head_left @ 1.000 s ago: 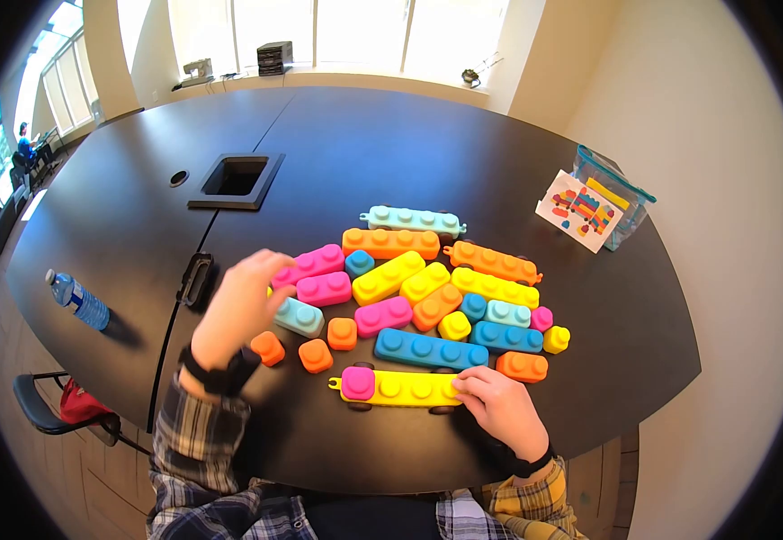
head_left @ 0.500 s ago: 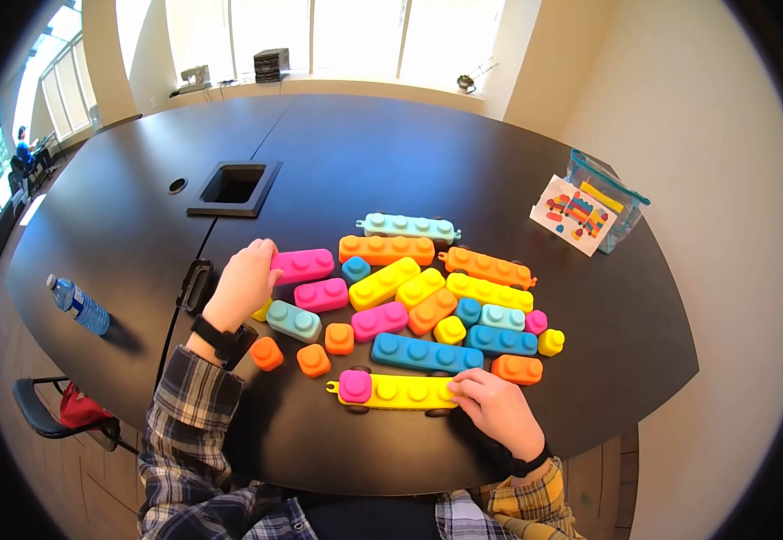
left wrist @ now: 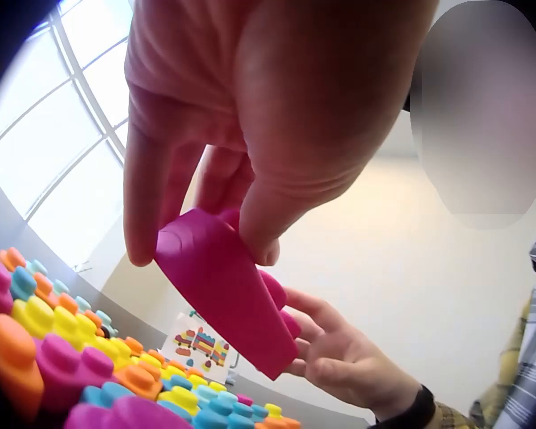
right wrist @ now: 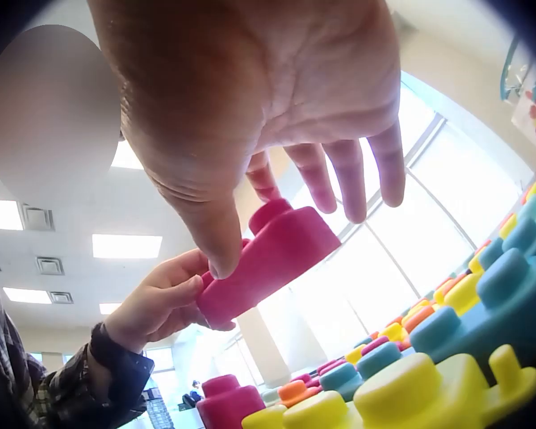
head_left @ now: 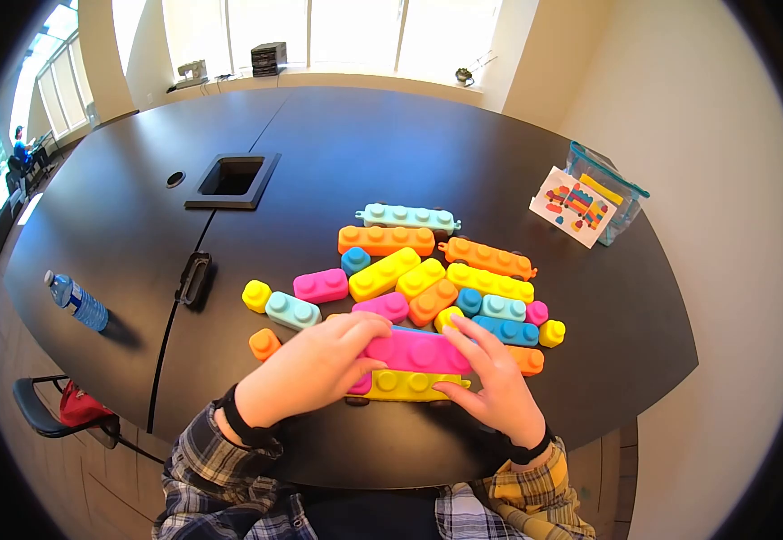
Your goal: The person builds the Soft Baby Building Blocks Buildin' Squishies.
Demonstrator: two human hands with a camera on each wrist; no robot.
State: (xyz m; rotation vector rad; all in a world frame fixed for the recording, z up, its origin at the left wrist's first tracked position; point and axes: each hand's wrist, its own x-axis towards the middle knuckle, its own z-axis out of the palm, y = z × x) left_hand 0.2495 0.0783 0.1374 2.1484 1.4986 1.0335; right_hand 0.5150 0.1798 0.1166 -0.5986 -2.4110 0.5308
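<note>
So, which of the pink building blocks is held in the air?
The long pink building block, pinched by the left hand; the other pink blocks rest on the table or on the yellow wheeled base.

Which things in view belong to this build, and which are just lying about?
Likely part of the job:
Pink block, in left hand
Yellow base
Orange base
Pale blue base
Loose blocks
Picture card

Apparently just lying about:
Bottle
Chair
Dark stack
Clear bag, perhaps packaging
</note>
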